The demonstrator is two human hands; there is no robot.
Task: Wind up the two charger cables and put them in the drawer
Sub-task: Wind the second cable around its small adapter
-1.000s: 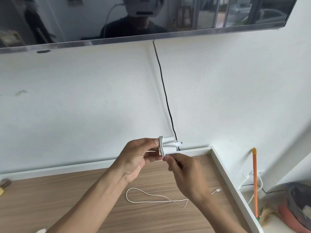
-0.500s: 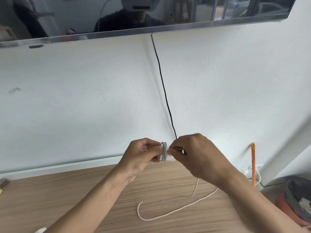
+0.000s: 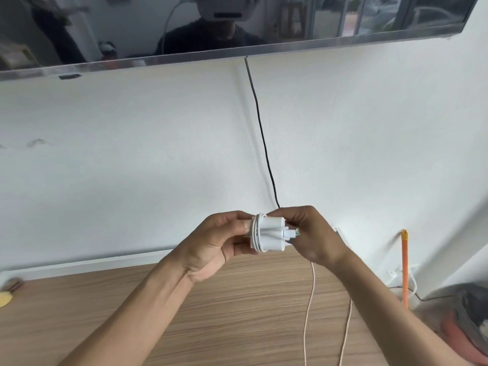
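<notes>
Round the charger [image 3: 272,235], the left grip [image 3: 214,244] curls; at the charger's right, the right grip [image 3: 314,233] pinches its cable [image 3: 312,283]. Mid-winding: slack below the charger needs looping on.

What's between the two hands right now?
Head view: the white charger block, cable wound round its end by the left hand; the right hand holds the other end.

the right hand [image 3: 314,233] has come off the top of the charger [image 3: 272,235], which it covered half a second ago, and now pinches its right end, so the white body shows. the cable [image 3: 309,313] no longer lies in a loop on the table [image 3: 211,326]; two strands run straight toward the lower edge.
</notes>
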